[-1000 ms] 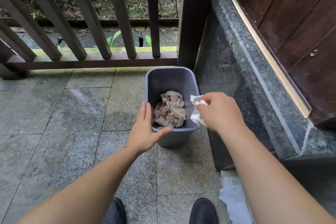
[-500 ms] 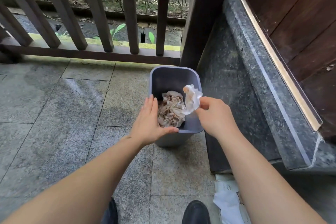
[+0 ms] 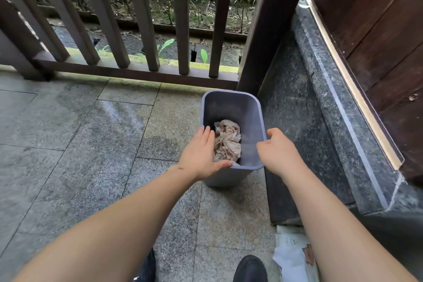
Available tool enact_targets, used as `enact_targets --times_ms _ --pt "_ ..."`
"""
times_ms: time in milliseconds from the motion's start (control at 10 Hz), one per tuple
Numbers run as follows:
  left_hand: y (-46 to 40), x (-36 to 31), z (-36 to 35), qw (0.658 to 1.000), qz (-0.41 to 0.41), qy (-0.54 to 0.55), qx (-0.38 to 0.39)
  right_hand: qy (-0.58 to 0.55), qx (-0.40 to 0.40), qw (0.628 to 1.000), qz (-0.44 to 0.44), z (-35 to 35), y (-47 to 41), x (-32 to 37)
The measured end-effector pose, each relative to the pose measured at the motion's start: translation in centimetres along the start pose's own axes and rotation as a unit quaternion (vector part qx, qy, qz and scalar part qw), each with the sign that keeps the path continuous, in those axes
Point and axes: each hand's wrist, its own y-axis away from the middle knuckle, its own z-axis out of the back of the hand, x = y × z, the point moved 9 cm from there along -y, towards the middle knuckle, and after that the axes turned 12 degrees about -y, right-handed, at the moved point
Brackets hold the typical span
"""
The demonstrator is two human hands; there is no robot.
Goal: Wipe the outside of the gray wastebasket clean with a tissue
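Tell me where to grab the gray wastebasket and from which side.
Grip the gray wastebasket by its near rim, coming from above. It stands upright with the mouth open, the rim is thin enough to pinch, and the stone step crowds its right wall. The left hand already rests at the near-left corner.

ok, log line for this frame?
left hand: on wastebasket rim | right hand: at right rim, no tissue visible | crumpled paper: inside

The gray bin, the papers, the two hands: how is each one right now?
Gray plastic wastebasket: upright, open, no lid.
Crumpled beige paper: lying inside the wastebasket.
Left hand: open, thumb hooked over the near rim.
Right hand: loosely curled beside the rim; grip hidden.
White printed paper package: flat on the floor.
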Motion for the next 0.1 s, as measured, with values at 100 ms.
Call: enact_targets --times_ms 100 --pt "2.03 -2.56 2.76 0.999 -0.015 -0.029 -0.016 0.032 0.011 0.998 0.049 -0.87 2.33 1.9"
